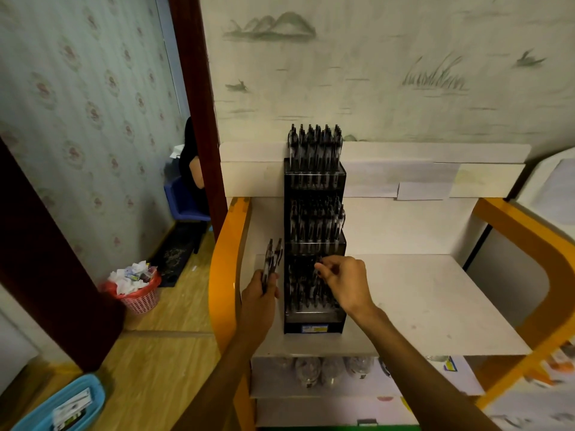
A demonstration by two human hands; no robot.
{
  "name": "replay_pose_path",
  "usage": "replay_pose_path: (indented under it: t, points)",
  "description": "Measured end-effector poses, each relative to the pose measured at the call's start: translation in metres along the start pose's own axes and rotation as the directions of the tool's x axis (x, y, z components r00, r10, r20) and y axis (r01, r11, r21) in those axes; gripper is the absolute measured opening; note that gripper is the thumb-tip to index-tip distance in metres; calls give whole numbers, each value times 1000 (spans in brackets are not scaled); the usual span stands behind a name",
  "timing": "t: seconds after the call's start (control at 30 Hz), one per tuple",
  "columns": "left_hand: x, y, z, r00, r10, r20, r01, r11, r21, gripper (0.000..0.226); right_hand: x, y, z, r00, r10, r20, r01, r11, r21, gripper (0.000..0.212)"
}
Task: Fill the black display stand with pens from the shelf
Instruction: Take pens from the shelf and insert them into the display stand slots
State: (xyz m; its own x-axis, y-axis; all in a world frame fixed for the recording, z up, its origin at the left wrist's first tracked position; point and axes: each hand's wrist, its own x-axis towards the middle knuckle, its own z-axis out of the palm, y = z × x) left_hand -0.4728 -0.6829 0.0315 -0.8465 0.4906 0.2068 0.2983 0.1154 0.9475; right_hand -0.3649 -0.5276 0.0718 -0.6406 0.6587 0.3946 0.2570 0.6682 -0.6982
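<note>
The black display stand (314, 247) stands on the white shelf (435, 300), with three stepped tiers that hold several dark pens. My left hand (259, 292) is just left of the stand and grips a small bunch of pens (272, 259) that point upward. My right hand (342, 283) hovers over the lowest tier and pinches a pen (319, 262) at its top between fingers and thumb. The right hand hides part of the lowest tier.
Orange frame posts (225, 269) flank the shelf on both sides. A lower shelf (326, 371) holds clear bags. On the floor at left stand a pink bin (137, 290) full of paper and a blue tray (62, 405). A person sits on a blue chair (183, 200) beyond the doorway.
</note>
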Motion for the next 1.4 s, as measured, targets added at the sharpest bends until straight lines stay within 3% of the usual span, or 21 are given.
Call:
replay_pose_path:
  t: [0.27, 0.4, 0.6, 0.8, 0.87, 0.93, 1.03, 1.4]
  points:
    - [-3, 7, -3, 997, 69, 16, -69, 997, -29, 19, -7, -3, 11, 998, 32, 45, -28, 996, -83, 27]
    - [-1, 11, -1, 998, 52, 44, -50, 998, -45, 21, -14, 1, 22, 989, 86, 123, -64, 983, -170, 24]
    - [-2, 12, -1, 994, 15, 105, -8, 997, -71, 22, -17, 9, 26, 977, 160, 142, -119, 958, -261, 37]
    - [1, 11, 5, 993, -41, 111, 58, 986, -154, 24, -11, 8, 11, 974, 172, 146, -142, 970, -197, 31]
    - [1, 11, 6, 992, -31, 126, 48, 989, -139, 24, -10, 4, 6, 980, 164, 115, -153, 983, -101, 26]
    - [0, 13, 8, 988, -8, 151, 28, 991, -130, 20, -8, -4, 1, 976, 183, 117, -201, 964, 171, 18]
    - [-1, 16, 12, 982, -5, 191, 28, 993, -119, 15, -5, -18, -5, 959, 208, 194, -281, 797, 535, 14]
    - [-2, 17, 15, 974, 3, 228, -10, 1000, 30, 18, -4, -20, -9, 927, 321, 193, -362, 631, 687, 12]
